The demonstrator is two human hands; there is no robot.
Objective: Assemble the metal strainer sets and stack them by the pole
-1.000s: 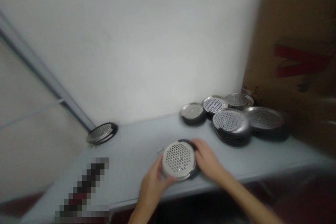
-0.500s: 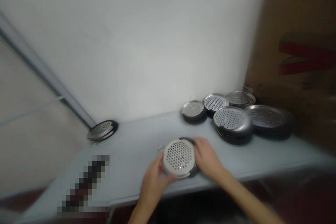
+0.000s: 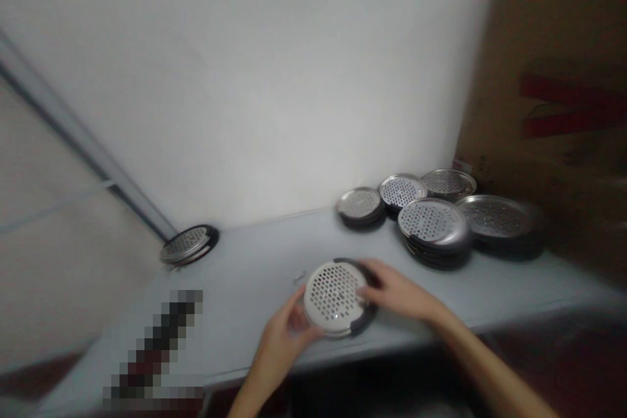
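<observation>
Since the last frame, the right hand (image 3: 396,294) has stretched out flatter, its fingers (image 3: 369,290) now lying extended across the right side of a round perforated steel disc (image 3: 333,297) with a dark rim. The left hand (image 3: 284,339) is curled, pressed against the disc's lower-left edge and gripping it. The disc sits over the table (image 3: 255,274) near its front edge, a small wire clip (image 3: 300,276) just beside it. Farther along, stacks of similar discs (image 3: 434,225) crowd near a cardboard box (image 3: 539,78) — another disc (image 3: 189,245) lies alone by the white wall (image 3: 245,78).
</observation>
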